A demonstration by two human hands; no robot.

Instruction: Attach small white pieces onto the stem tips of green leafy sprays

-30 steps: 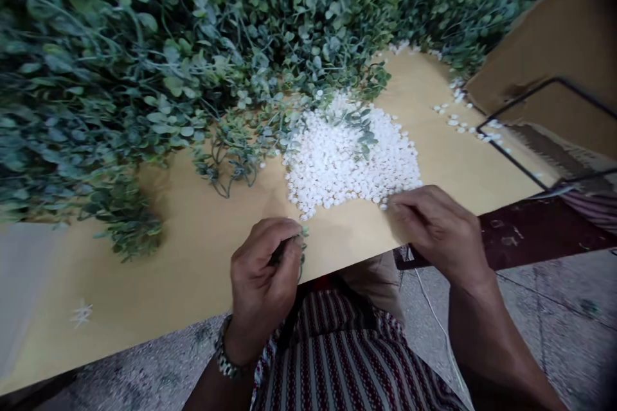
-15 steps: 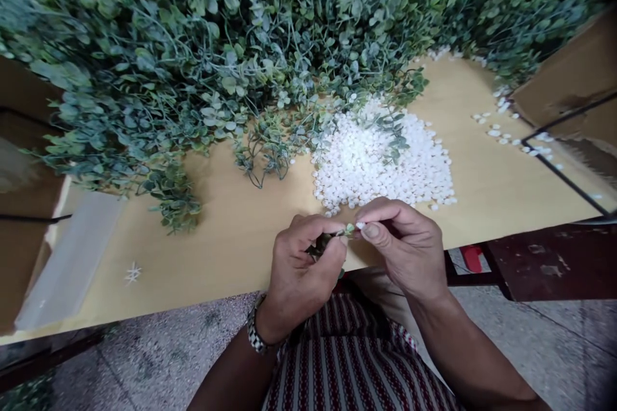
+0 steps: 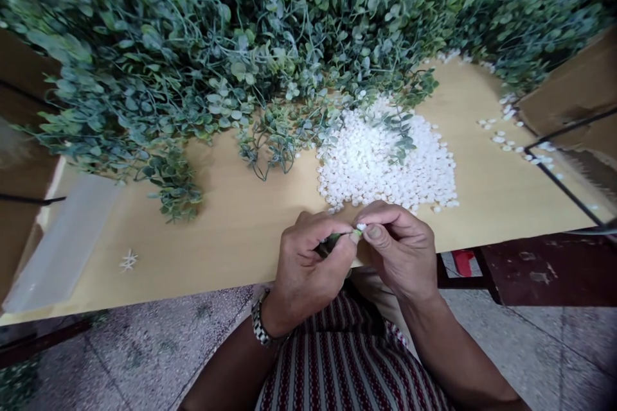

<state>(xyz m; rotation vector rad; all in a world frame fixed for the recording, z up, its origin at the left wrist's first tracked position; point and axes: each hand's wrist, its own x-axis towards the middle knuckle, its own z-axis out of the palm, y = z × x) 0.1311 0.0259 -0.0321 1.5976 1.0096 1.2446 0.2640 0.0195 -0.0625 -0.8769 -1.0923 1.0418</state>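
Head view: On the near side of the pile of white pieces (image 3: 385,173), the left hand (image 3: 311,260) pinches a green sprig (image 3: 330,244) while the right hand's (image 3: 407,247) fingers grip a white piece (image 3: 361,227) against its tip, apparently a fitting step calling next for a steady, aligned push.

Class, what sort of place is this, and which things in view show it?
Probably a small handwork workshop: green foliage is heaped along the table, with a pile of small white pieces in front and torn cardboard at the right.
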